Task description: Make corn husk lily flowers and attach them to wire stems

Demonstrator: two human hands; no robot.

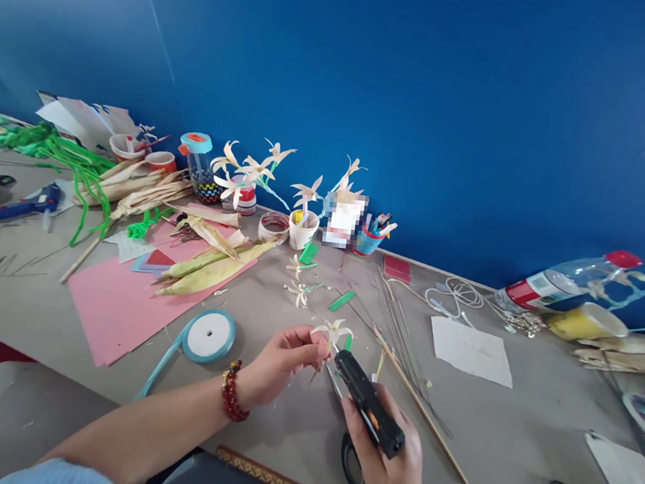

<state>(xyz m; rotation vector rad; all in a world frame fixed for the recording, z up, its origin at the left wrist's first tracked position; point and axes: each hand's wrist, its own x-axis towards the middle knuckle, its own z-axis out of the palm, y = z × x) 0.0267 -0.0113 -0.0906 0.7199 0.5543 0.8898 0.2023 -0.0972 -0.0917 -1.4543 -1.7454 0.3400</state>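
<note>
A pale husk flower (pixel 334 329) is pinched between the thumb and fingers of my left hand (pixel 293 354). My right hand (pixel 390 467) is wrapped round a black hot glue gun (pixel 369 403), its nozzle pointing at the flower's base, apparently very close; whether they touch I cannot tell. Beneath the gun lie scissors (pixel 353 467), partly hidden, with one black handle loop showing. Small loose husk flowers (pixel 298 294) rest on the table beyond my left hand. Left of that hand is a roll of light blue ribbon (pixel 209 335) with its tail unrolled.
Pink paper (pixel 117 304) and green-yellow husks (pixel 211 268) lie to the left. Thin wires (pixel 406 321) and a wooden stick (pixel 425 413) spread to the right. Finished-looking flowers stand in a white cup (pixel 303 232) by the blue wall. A plastic bottle (pixel 567 285) lies tilted far right.
</note>
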